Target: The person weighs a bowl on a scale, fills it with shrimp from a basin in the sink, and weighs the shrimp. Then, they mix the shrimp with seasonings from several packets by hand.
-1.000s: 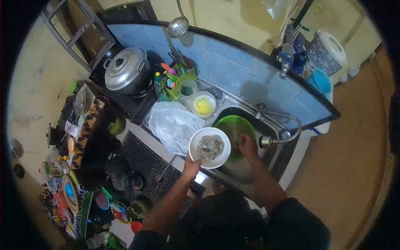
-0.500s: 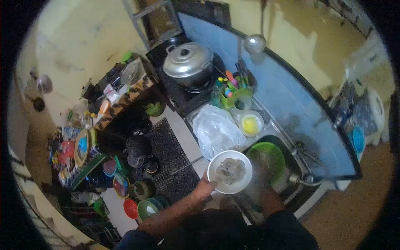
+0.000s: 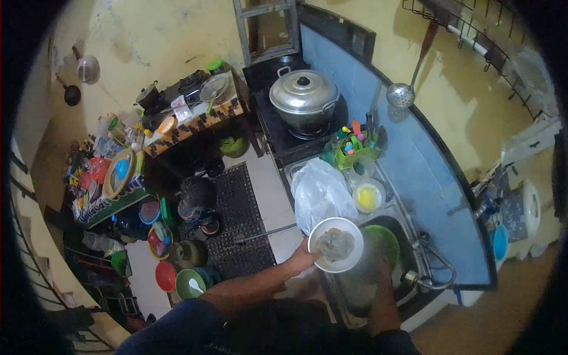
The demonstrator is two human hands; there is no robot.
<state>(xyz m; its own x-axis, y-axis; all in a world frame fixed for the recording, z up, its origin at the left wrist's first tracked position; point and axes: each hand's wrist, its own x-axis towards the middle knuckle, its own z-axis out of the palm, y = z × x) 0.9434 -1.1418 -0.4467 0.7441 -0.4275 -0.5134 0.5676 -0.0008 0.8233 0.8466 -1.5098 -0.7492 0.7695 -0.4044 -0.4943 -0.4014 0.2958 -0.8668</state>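
My left hand [image 3: 303,259] grips the near left rim of a white bowl [image 3: 358,258], fingers closed on its edge. In the bowl lies a greyish, translucent, wet-looking heap of food [image 3: 334,244]. The bowl is held up in front of the sink [image 3: 355,321], beside a green basin [image 3: 388,241] that sits in it. My right hand [image 3: 383,269] reaches down into the sink at the near side of this basin. A hazy patch blurs its fingers, so I cannot tell what they hold.
A white plastic bag [image 3: 322,192] and a small bowl with something yellow [image 3: 368,196] stand behind the sink. The faucet [image 3: 431,278] juts in from the right. A large lidded pot [image 3: 303,97] sits on the stove. Basins [image 3: 189,283] lie on the floor at left.
My view has shifted, so the pot and stove appear farther right and lower. The white bowl stays in my left hand; my right hand remains down by the green basin.
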